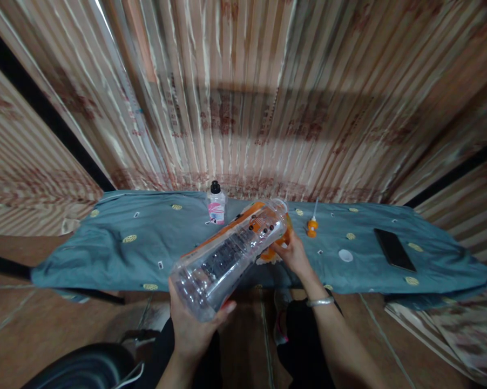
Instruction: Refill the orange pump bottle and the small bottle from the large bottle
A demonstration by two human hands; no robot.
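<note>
A large clear plastic bottle (223,265) with an orange label is held tilted over the cloth-covered surface, its base toward me and its far end up and to the right. My left hand (195,329) is closed around the base. My right hand (292,251) grips an orange-patterned container (270,254) at the bottle's far end; the bottle covers much of this container, so its full shape is unclear. To the right lies an orange pump head (312,227) with a pale tube. Beyond the bottle, a small clear bottle (216,208) with a black cap and pink label stands upright.
A dark phone (394,249) and a white round disc (345,255) lie on the right of the teal patterned cloth (138,259). Striped curtains (243,108) hang behind. Dark poles slant at both sides. A round black object (85,367) is at lower left.
</note>
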